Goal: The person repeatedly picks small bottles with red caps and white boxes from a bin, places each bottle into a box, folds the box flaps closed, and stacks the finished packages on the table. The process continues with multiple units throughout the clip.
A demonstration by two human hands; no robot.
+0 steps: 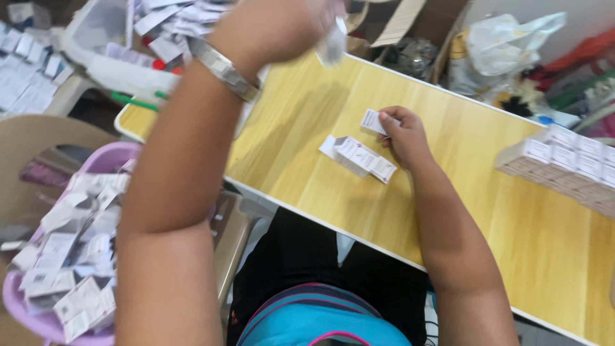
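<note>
We saw the yellow table [487, 211], the stacked boxes [564, 168], the lilac basin [25, 301]. Our left hand [275, 25], raised, clutched blurred paper [333, 41]; our right hand [403, 138] pinched a carton flap [373, 122] beside the small carton [362, 157].

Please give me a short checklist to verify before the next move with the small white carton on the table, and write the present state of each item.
1. Right hand grips a small folded white leaflet: ok.
2. Small white carton lies on the yellow table, beside the right hand, one end flap open: ok.
3. Left hand is raised above the table edge holding something pale; it is blurred, so what it is: cannot tell.
4. Table surface around the carton is free of other items: ok.
5. Stacked white cartons sit in a row far to the right, apart from the hands: ok.
6. Purple basin of flat cartons lies below the left arm: ok.
</note>
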